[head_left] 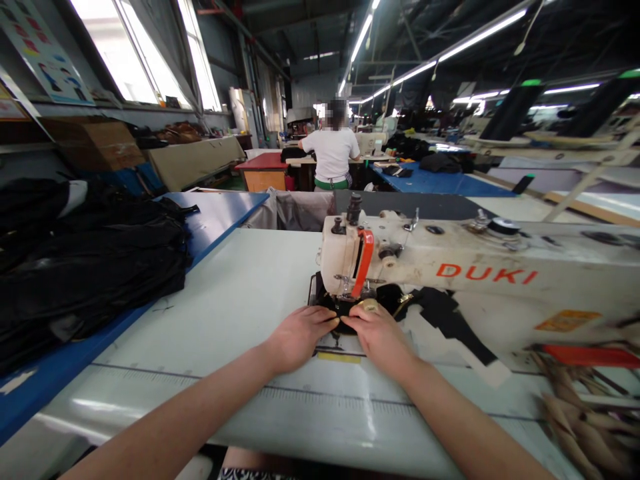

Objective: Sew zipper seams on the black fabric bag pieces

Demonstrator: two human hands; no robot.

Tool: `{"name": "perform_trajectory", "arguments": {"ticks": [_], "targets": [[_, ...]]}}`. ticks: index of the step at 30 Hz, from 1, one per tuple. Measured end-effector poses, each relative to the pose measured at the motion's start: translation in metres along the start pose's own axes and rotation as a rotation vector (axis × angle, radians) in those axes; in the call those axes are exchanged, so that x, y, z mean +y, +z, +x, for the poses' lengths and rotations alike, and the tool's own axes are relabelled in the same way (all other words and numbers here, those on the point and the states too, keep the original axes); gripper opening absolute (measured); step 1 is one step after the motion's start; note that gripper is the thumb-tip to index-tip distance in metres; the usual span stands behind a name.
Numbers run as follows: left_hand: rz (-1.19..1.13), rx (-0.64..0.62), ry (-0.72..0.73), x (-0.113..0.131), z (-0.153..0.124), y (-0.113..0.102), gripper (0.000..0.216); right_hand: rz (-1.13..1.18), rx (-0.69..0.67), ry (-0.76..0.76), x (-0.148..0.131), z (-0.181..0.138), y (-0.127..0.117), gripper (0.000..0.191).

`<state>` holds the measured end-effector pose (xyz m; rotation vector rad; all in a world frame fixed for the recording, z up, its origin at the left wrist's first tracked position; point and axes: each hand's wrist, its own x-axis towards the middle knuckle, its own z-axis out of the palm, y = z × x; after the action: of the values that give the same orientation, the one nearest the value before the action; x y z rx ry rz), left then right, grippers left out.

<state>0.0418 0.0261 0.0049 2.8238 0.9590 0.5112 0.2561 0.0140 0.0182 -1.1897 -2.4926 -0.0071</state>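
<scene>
A white sewing machine [345,257] with an orange lever guard stands before me, and black fabric [344,309] lies under its needle. My left hand [300,337] is at the left of the needle, its fingers together and closed on the fabric's near edge. From the other side my right hand [380,337] pinches the same fabric, its fingertips almost meeting the left ones. A pale round piece [370,305] shows at the right fingers; I cannot make out what it is. Black fabric with a gold zipper [404,303] lies right of that hand, under the machine arm.
Black garments [90,273] are heaped on a blue table at left. A printed ruler line [220,382] runs along the pale tabletop [250,287]. A red-topped holder with brownish pieces [590,357] stands at right. Another person [333,150] sits ahead, back turned.
</scene>
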Motion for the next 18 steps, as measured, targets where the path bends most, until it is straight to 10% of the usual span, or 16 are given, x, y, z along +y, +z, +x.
{"name": "perform_trajectory", "arguments": {"ticks": [18], "targets": [[0.039, 0.047, -0.006, 0.0045, -0.0004, 0.0004, 0.035, -0.051, 0.013, -0.019, -0.0024, -0.0013, 0.0007, 0.030]]}}
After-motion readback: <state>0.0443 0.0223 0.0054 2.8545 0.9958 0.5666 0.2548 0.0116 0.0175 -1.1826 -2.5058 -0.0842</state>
